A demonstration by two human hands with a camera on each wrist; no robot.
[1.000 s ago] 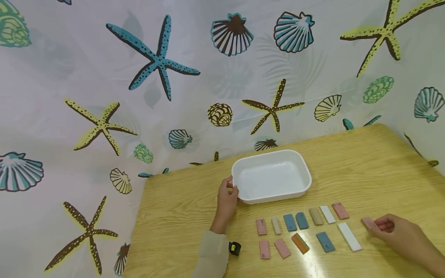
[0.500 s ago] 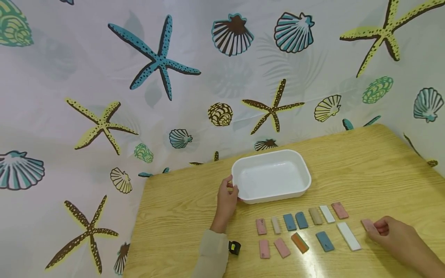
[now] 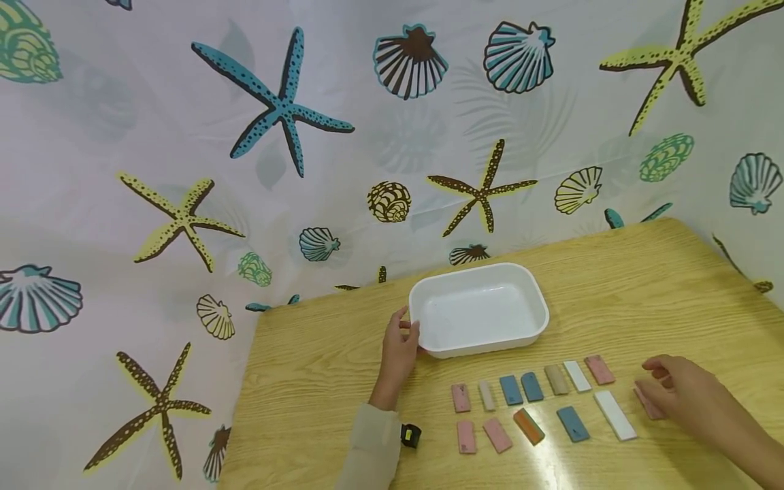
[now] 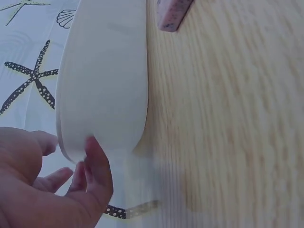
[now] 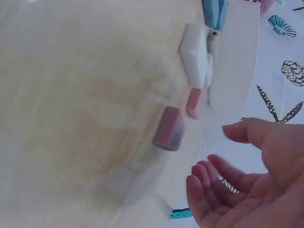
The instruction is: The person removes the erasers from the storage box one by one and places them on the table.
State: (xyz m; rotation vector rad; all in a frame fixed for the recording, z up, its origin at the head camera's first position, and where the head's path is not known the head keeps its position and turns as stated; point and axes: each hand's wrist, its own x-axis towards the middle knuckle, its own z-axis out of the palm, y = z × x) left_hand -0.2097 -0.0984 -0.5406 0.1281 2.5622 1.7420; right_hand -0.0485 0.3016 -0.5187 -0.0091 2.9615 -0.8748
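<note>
My left hand (image 3: pixel 407 327) rests against the left end of a white plastic tray (image 3: pixel 484 347); in the left wrist view its relaxed fingers (image 4: pixel 97 164) touch the tray wall (image 4: pixel 104 71). My right hand (image 3: pixel 646 378) hovers with spread fingers just over a pink block (image 3: pixel 647 403) lying at the right end of the rows. In the right wrist view that pink block (image 5: pixel 167 127) lies alone on the wood and the hand (image 5: pixel 211 156) holds nothing. A long white block (image 3: pixel 615 415) lies just left of it.
Two rows of several small blocks lie in front of the tray: pink (image 3: pixel 461 397), blue (image 3: pixel 510 390), tan (image 3: pixel 557 380), orange (image 3: pixel 529 427) and others. The wooden table (image 3: pixel 643 292) ends at a curtain printed with starfish and shells (image 3: pixel 275 109).
My right hand has let go of the pink block, which now lies on the table, and has lifted slightly with its fingers spread. The left hand and tray have not moved.
</note>
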